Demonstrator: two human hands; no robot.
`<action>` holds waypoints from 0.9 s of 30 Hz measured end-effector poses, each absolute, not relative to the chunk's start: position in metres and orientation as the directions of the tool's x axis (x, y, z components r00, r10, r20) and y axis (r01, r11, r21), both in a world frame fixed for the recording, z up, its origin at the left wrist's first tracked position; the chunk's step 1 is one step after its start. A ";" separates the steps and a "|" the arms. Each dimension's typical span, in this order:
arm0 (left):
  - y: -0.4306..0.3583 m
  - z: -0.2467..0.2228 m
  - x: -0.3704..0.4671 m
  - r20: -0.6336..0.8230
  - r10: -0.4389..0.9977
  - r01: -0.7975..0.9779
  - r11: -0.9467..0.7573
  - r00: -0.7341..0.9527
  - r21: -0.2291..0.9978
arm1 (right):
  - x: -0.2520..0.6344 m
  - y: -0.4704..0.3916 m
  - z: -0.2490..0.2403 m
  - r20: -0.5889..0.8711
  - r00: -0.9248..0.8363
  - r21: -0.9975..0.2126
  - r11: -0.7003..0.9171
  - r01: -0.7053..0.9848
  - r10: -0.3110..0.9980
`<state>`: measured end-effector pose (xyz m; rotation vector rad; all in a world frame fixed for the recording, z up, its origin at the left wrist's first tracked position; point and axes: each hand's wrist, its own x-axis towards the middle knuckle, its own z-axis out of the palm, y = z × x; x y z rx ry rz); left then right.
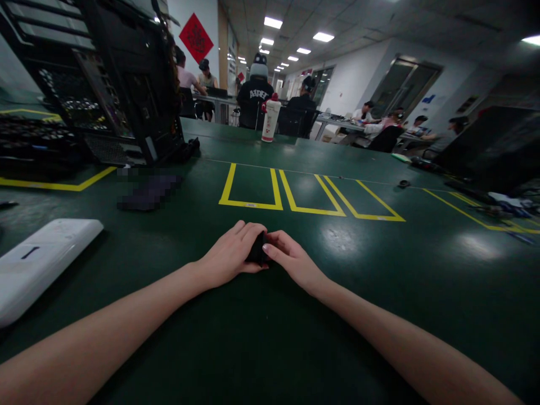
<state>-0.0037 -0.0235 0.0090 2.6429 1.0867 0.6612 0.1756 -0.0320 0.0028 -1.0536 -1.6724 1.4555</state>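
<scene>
A small black block-like object is between my two hands, low over the dark green table. My left hand wraps round it from the left, fingers over its top and thumb along its near side. From the right, my right hand touches its right face with the thumb, the other fingers curled behind. Much of the object is hidden by my fingers, so its exact kind does not show.
Yellow tape outlines mark the table beyond my hands. At left stand an open black computer case and a white device. A white bottle stands farther back, a small black ring at right. Several people sit beyond.
</scene>
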 end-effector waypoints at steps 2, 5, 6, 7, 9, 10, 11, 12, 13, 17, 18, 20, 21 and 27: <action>-0.024 0.012 -0.004 0.305 0.709 0.616 -0.704 0.636 0.355 | 0.176 -0.035 0.005 0.001 -0.482 -0.993 0.057 0.101 0.876; -0.024 0.015 -0.004 0.290 0.719 0.613 -0.693 0.632 0.380 | 0.175 -0.037 0.007 0.037 -0.494 -0.997 0.062 0.035 0.869; -0.023 0.016 -0.004 0.290 0.720 0.610 -0.691 0.631 0.388 | 0.175 -0.037 0.007 0.034 -0.484 -0.998 0.055 0.030 0.874; -0.023 0.016 -0.004 0.291 0.720 0.607 -0.690 0.630 0.395 | 0.174 -0.036 0.006 0.029 -0.467 -0.998 0.051 0.033 0.884; -0.021 0.016 -0.004 0.292 0.723 0.605 -0.687 0.627 0.402 | 0.173 -0.034 0.006 0.012 -0.434 -0.998 0.037 0.051 0.901; -0.020 0.016 -0.004 0.288 0.726 0.607 -0.683 0.624 0.406 | 0.173 -0.033 0.006 0.001 -0.421 -0.998 0.030 0.062 0.907; -0.019 0.016 -0.004 0.283 0.730 0.609 -0.678 0.622 0.411 | 0.173 -0.031 0.006 -0.017 -0.413 -0.997 0.016 0.077 0.911; -0.019 0.016 -0.004 0.275 0.733 0.609 -0.674 0.622 0.418 | 0.173 -0.030 0.007 -0.039 -0.410 -0.996 -0.002 0.092 0.911; -0.018 0.016 -0.004 0.264 0.735 0.608 -0.670 0.625 0.425 | 0.173 -0.030 0.008 -0.062 -0.411 -0.994 -0.019 0.108 0.909; -0.017 0.018 -0.005 0.231 0.735 0.607 -0.664 0.638 0.436 | 0.175 -0.028 0.011 -0.079 -0.451 -0.993 -0.032 0.112 0.889; -0.017 0.018 -0.005 0.229 0.735 0.610 -0.664 0.638 0.432 | 0.175 -0.028 0.012 -0.067 -0.471 -0.996 -0.030 0.087 0.879; -0.017 0.020 -0.005 0.228 0.740 0.616 -0.660 0.633 0.430 | 0.176 -0.028 0.013 -0.043 -0.510 -0.999 -0.028 0.037 0.859; -0.017 0.020 -0.005 0.225 0.742 0.615 -0.656 0.632 0.437 | 0.176 -0.028 0.013 -0.030 -0.520 -1.000 -0.022 0.022 0.854; -0.019 0.024 -0.006 0.210 0.745 0.601 -0.645 0.634 0.472 | 0.175 -0.029 0.013 -0.059 -0.476 -0.998 -0.065 0.003 0.878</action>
